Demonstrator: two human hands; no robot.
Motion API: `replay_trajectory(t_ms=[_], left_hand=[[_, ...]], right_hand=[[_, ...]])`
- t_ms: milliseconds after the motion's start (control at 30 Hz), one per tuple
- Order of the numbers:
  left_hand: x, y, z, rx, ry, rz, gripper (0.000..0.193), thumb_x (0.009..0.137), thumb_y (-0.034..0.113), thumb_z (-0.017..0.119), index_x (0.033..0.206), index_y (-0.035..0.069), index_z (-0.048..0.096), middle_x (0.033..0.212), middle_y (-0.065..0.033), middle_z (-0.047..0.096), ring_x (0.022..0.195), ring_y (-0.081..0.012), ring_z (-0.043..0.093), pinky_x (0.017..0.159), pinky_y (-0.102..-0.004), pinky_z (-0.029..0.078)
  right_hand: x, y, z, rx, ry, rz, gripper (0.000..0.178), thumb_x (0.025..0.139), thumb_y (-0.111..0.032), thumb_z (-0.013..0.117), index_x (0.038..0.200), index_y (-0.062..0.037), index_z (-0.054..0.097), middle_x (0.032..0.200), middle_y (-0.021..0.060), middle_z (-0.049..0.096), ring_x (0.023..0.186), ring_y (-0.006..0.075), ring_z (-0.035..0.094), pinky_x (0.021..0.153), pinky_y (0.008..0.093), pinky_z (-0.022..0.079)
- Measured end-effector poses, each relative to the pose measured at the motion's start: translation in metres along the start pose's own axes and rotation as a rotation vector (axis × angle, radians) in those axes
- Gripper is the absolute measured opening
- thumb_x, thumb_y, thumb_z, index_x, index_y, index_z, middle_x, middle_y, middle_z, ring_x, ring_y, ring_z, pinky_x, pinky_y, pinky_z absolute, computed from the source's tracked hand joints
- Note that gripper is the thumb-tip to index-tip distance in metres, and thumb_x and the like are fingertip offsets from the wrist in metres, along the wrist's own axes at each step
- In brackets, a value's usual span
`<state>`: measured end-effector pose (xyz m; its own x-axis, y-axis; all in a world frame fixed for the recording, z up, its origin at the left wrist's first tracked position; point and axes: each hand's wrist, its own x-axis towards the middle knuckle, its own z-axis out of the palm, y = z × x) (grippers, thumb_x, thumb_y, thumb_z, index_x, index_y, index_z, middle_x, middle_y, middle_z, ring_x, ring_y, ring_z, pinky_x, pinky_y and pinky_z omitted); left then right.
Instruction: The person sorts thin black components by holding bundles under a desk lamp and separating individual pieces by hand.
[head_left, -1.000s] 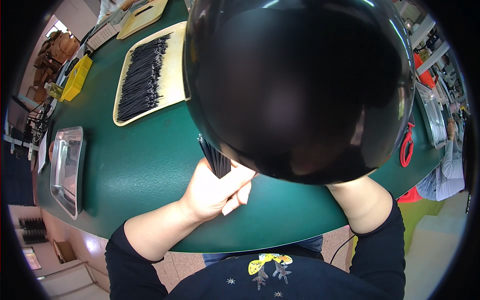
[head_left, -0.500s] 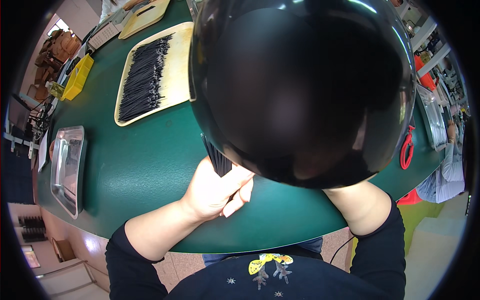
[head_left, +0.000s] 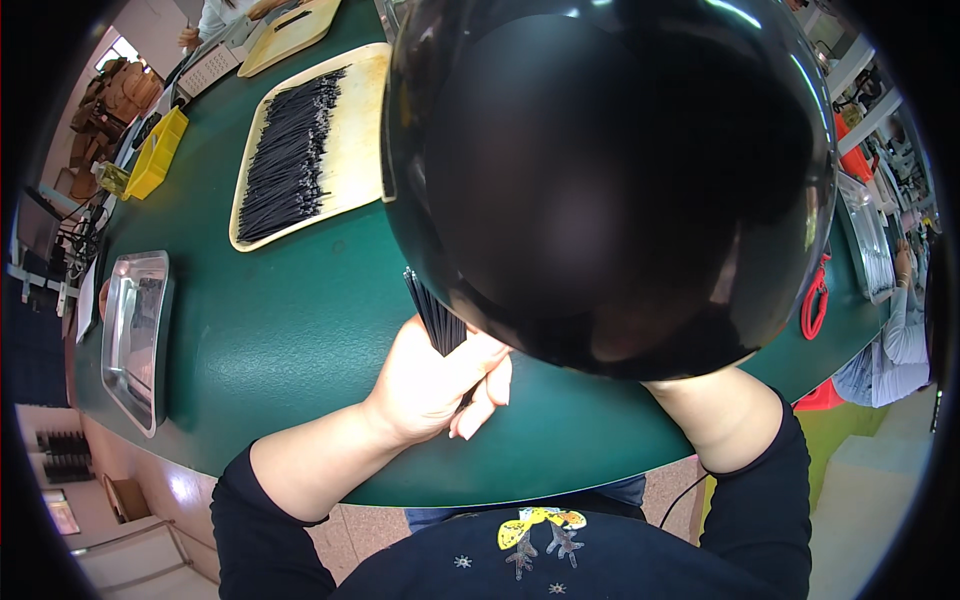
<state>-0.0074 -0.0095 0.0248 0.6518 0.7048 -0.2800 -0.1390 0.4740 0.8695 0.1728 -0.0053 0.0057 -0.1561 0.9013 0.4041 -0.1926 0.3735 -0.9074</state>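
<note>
My left hand (head_left: 425, 385) is closed around a bundle of thin black wires (head_left: 436, 315), whose tips fan out above the fist, up and to the left. The fist is just over the green table, close to the lower left rim of a large glossy black dome (head_left: 610, 200). That dome fills the upper middle of the view. My right forearm (head_left: 725, 415) reaches under the dome's lower right rim, which hides the right hand's fingers and anything they may hold.
A cream tray (head_left: 355, 150) with many black wires lies beyond my left hand. At far left stand a clear tray (head_left: 135, 345) and a yellow bin (head_left: 157, 153). Red-handled pliers or scissors (head_left: 815, 305) lie at right. Another person (head_left: 905, 340) sits beyond the right edge.
The fist with the wires has shifted very slightly to the right, and its lower fingers have moved a little. At the top left, another person's hand has come into view.
</note>
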Motion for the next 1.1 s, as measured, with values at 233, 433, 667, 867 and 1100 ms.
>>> replay_trajectory(t_ms=[233,433,667,867,1100], left_hand=[[-0.001,-0.005,0.002,-0.082,0.022,0.023,0.032,0.085,0.012,0.043,0.058,-0.002,0.051,0.042,-0.0063,0.046,0.031,-0.0112,0.044,0.030,-0.0192,0.034],[-0.001,-0.004,0.003,-0.032,0.073,-0.011,0.028,0.084,0.007,0.042,0.060,-0.003,0.051,0.044,-0.0078,0.048,0.033,-0.0125,0.047,0.031,-0.0202,0.036],[-0.004,-0.004,-0.002,-0.306,-0.066,-0.063,0.026,0.084,0.008,0.043,0.061,-0.003,0.049,0.051,-0.0092,0.050,0.030,-0.0139,0.044,0.028,-0.0214,0.033],[-0.004,-0.006,-0.003,-0.420,-0.151,-0.070,0.027,0.086,0.009,0.043,0.061,-0.001,0.047,0.051,-0.0084,0.049,0.029,-0.0122,0.041,0.028,-0.0210,0.029],[-0.002,-0.007,-0.004,-0.326,-0.110,-0.041,0.029,0.087,0.010,0.041,0.060,0.000,0.047,0.051,-0.0084,0.048,0.030,-0.0116,0.040,0.029,-0.0206,0.029]], right_hand=[[0.000,-0.009,0.004,0.040,0.016,-0.017,0.045,0.059,-0.001,0.072,0.100,0.0012,0.053,0.095,0.0088,0.056,0.085,0.0162,0.054,0.074,0.0284,0.046],[-0.002,-0.008,0.005,0.152,0.013,0.004,0.047,0.056,0.000,0.074,0.098,0.0013,0.053,0.092,0.0087,0.057,0.082,0.0155,0.055,0.072,0.0276,0.046],[-0.004,-0.008,0.004,0.085,0.004,0.023,0.039,0.059,-0.001,0.073,0.094,0.0009,0.056,0.088,0.0085,0.059,0.078,0.0160,0.057,0.071,0.0275,0.047],[-0.005,-0.006,0.003,0.016,0.011,0.033,0.036,0.061,-0.002,0.071,0.094,0.0007,0.056,0.089,0.0086,0.058,0.079,0.0161,0.056,0.071,0.0278,0.047],[-0.005,-0.002,0.003,-0.104,-0.010,-0.029,0.037,0.062,-0.004,0.071,0.095,0.0009,0.055,0.090,0.0094,0.058,0.080,0.0171,0.057,0.071,0.0291,0.047]])
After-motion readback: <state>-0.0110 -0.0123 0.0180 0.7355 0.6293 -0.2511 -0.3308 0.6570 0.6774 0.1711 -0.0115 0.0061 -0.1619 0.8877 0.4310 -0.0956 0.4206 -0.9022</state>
